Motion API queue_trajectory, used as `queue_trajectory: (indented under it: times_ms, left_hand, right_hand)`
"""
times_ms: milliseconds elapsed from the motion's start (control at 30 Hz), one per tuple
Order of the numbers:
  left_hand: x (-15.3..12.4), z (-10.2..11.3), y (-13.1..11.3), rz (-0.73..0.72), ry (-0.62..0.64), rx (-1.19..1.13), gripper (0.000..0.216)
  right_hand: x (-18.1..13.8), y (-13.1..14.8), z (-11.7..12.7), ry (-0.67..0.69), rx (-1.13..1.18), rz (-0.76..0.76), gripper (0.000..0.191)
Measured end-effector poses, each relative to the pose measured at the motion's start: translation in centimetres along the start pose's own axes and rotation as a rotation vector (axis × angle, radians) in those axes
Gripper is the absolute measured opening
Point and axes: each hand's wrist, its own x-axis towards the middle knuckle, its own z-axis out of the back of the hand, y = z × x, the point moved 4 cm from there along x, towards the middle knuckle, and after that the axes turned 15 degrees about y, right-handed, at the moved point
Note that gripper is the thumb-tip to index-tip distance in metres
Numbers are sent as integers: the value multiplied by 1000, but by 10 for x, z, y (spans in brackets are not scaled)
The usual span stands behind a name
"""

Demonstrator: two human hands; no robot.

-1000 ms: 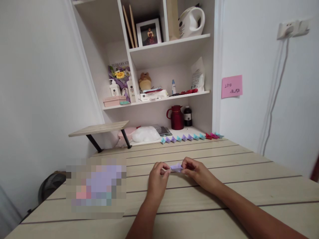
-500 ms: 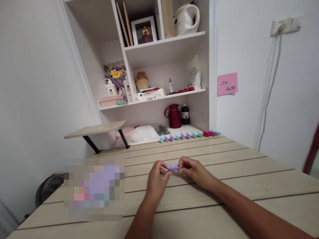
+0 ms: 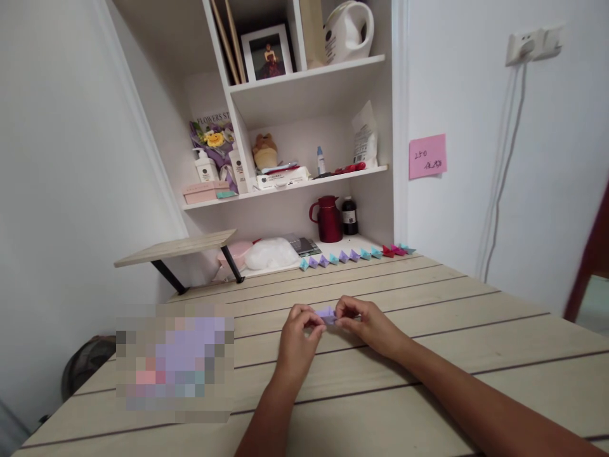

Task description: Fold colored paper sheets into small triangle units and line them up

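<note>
A small piece of folded purple paper (image 3: 326,315) is held between my two hands, just above the wooden table (image 3: 361,406). My left hand (image 3: 301,335) pinches its left end with thumb and fingers. At the other end, my right hand (image 3: 365,320) has the paper's right edge between thumb and index finger. The fingertips cover both ends, so the exact folded shape is hard to make out. Farther back, a row of small folded paper boats (image 3: 343,256) in teal, purple, red and pink runs along the table's far edge.
To the left lies a pixelated patch (image 3: 190,349) with purple, red and teal colours. A small raised wooden stand (image 3: 181,246) is at the back left. Behind the table, white shelves (image 3: 309,82) hold a red jug (image 3: 329,219) and a dark bottle (image 3: 349,216).
The camera view has turned slightly, shifting everything a little to the left. My fingers have moved closer over the purple paper's ends, and it looks narrower now.
</note>
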Motion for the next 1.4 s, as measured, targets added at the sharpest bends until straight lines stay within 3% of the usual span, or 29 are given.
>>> queue_trajectory:
  times_ms: [167,467,667,900,1200,1400]
  left_hand:
    - [-2,2,11,100,-102,-66,22]
    - [-3,1,12,158,-30,-54,19]
    - [-4,3,10,164,-83,-71,16]
    - [-3,4,5,119,-65,-87,3]
    - [-3,2,0,133,-38,-109,10]
    - [-2,2,0,9,11,-28,17]
  right_hand:
    - [0,0,4,-33,35,0,10]
    - [0,5,0,-19,60,3,10]
    - [0,7,-1,-20,67,28,9]
    - [0,11,0,-34,83,46,10]
    - [-1,18,1,-32,25,69,9]
    - [-3,23,4,-47,-14,82,8]
